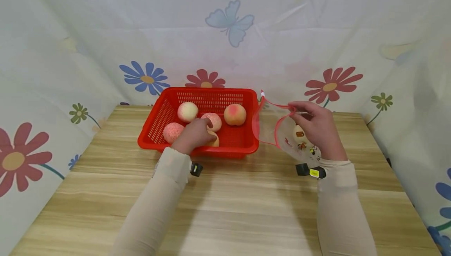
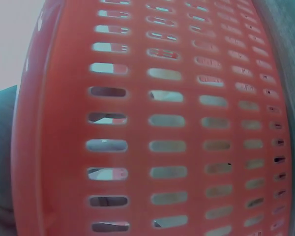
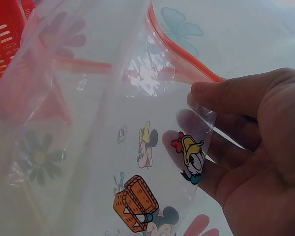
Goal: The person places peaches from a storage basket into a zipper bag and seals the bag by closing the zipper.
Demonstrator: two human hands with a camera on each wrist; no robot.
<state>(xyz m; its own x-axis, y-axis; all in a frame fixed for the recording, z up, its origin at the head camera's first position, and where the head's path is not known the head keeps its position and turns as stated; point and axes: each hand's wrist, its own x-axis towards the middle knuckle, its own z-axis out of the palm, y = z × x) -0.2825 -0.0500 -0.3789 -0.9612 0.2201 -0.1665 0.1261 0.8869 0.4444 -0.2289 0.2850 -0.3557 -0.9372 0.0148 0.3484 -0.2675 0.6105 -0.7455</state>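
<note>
A red slotted basket (image 1: 243, 140) sits on the wooden table (image 1: 225, 209), toward the far edge. It contains several peaches: one pale (image 1: 187, 111), one orange-pink (image 1: 235, 114), one speckled pink (image 1: 172, 131) and one (image 1: 213, 120) just beyond the left hand's fingers. The left hand (image 1: 194, 134) reaches over the near rim into the basket, fingers curled down over a yellowish peach (image 1: 215, 140), which shows only at its edge; a full grip cannot be confirmed. The left wrist view shows only the basket wall (image 2: 177, 123) at close range.

To the right of the basket, the right hand (image 1: 317, 125) holds a clear zip bag (image 1: 271, 128) with a red seal strip and printed cartoon figures. Thumb and fingers (image 3: 226, 96) pinch the bag's rim, holding the mouth open toward the basket. The bag hangs just beside the basket's right wall.
</note>
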